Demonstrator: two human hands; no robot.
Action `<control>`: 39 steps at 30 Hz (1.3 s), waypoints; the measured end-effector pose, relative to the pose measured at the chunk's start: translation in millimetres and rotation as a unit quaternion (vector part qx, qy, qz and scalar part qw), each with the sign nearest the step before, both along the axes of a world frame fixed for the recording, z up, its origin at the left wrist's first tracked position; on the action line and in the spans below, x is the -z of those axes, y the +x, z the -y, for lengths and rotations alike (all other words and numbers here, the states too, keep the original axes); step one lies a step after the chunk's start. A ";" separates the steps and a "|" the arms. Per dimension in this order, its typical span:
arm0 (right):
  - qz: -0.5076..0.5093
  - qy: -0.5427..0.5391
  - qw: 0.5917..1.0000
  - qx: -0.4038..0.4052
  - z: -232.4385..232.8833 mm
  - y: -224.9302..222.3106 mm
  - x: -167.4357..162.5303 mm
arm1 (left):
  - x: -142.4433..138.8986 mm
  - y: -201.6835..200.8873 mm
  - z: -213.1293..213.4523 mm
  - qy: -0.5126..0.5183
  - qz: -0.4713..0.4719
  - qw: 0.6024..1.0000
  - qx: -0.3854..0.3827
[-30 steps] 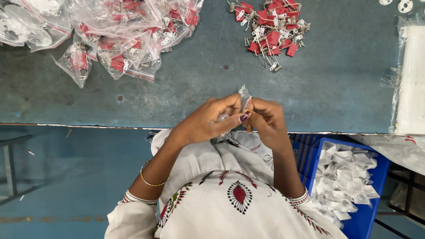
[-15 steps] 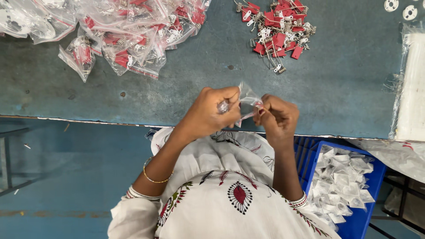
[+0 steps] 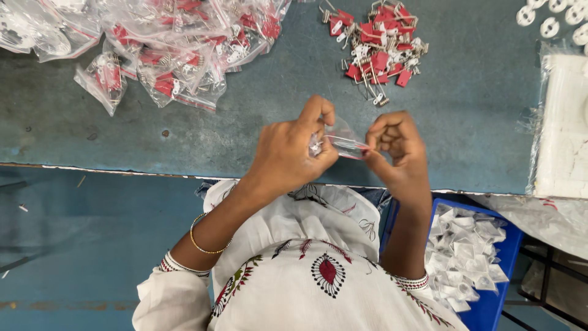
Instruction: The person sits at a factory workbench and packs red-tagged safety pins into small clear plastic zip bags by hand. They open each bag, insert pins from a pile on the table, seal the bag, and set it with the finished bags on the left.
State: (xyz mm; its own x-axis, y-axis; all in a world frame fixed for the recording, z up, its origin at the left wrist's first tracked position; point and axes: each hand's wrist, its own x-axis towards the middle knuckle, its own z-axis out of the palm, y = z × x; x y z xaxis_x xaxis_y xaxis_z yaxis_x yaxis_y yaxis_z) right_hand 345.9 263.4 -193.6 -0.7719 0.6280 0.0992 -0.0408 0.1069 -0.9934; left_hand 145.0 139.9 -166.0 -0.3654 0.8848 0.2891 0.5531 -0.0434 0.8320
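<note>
Since the frame 0.5 s ago, both hands are seen lifted slightly farther over the table (image 3: pixel 257 132), and the small clear bag (image 3: pixel 344 140) is now stretched more plainly between them. The left hand (image 3: pixel 293 150) is pinched shut on the bag's left end, where a small glinting metal piece seems to be pressed inside; whether it is fully in cannot be told. The right hand (image 3: pixel 395 144) is curled, its fingertips nipping the bag's red-striped right edge. The step in hand is judged to be the filling or closing of 1 bag, held above the near edge of the table. What follows is judged to call for a firm, even press along the strip while the contents are kept clear of it. A loose heap of red-and-metal parts (image 3: pixel 380 46) lies far right of the hands, filled bags (image 3: pixel 177 52) lie far left, and a blue bin (image 3: pixel 490 294) of white pieces stands near right.
</note>
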 end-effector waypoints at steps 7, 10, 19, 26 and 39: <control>-0.157 -0.350 0.923 -0.023 1.3 -33.7 33.0 | -25.8 -11.7 -11.5 0.057 0.189 0.972 0.128; -0.215 -0.561 0.798 -0.051 11.8 -44.2 53.9 | -23.5 -6.0 -21.5 0.054 0.207 0.968 0.130; -0.106 -0.377 0.919 0.049 -71.5 -14.0 37.9 | 29.4 -38.0 -31.3 0.004 0.343 0.939 0.015; 0.045 -0.135 0.989 0.029 -150.3 -25.2 4.0 | 80.0 -42.2 -13.0 -0.008 0.296 0.953 -0.070; 0.113 0.053 0.985 0.120 -190.1 -47.6 10.2 | 85.8 -37.0 -9.3 -0.011 0.193 0.978 -0.083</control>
